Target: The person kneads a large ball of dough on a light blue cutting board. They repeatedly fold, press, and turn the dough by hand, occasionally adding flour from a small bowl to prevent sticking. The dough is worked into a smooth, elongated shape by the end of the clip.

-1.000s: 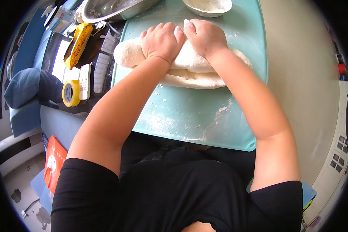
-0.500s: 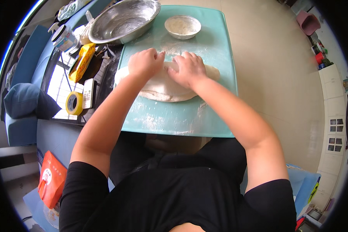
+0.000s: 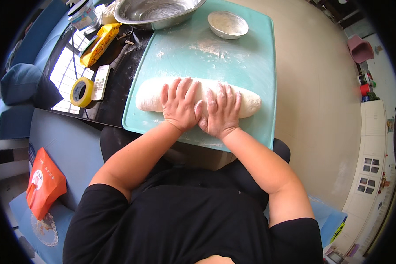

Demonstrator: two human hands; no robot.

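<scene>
A thick, pale roll of dough (image 3: 250,103) lies crosswise on the floured turquoise board (image 3: 167,57). My left hand (image 3: 180,104) rests palm down on its middle, fingers spread and stretched toward the far side. Beside it my right hand (image 3: 221,110) presses flat on the dough too, its fingers apart and dusted with flour. The thumbs meet between the two hands. Under both palms the dough's surface is hidden. A small bowl (image 3: 228,25) with flour stands at the board's far right.
A large steel basin (image 3: 180,20) sits at the far left of the board. On the black table (image 3: 123,88) lie a roll of yellow tape (image 3: 89,93), a white remote control (image 3: 101,82) and a yellow packet (image 3: 100,45). An orange bag (image 3: 46,182) is at the lower left.
The folded-over dough has become a smoother, longer roll lying nearer to me. My hands have gone from curled at its far edge to flat on top. The view has shifted.
</scene>
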